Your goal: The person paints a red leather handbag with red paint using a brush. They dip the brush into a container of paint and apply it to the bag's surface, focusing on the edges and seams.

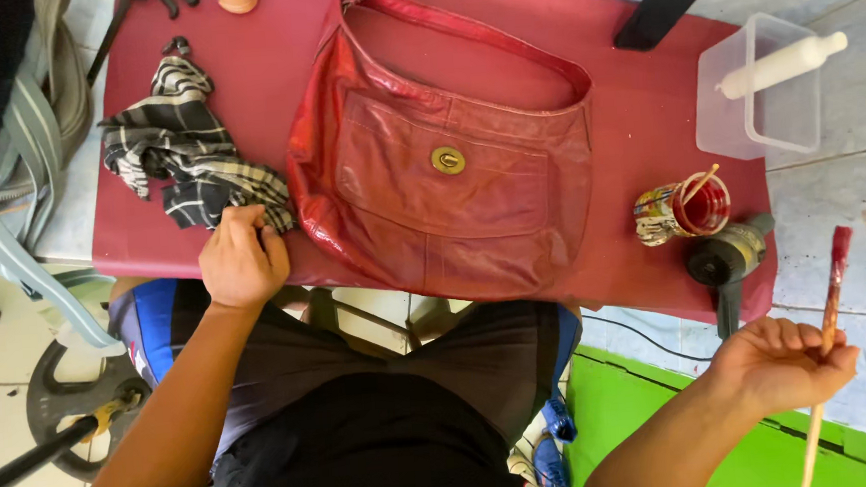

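A left hand [242,260] is clutching a black-and-white checked cloth [182,149] beside a red leather handbag [439,173] on the red-covered table [645,110], while the right hand [786,360], grip closed, is holding a red-tipped wooden paintbrush [830,309] off the table's edge.

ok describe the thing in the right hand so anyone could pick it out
Start at the red work surface with the red leather bag. Past its right edge, the right hand holds a long thin paintbrush, wooden-handled. Unlike the stick in the paint jar, its tip is stained red.
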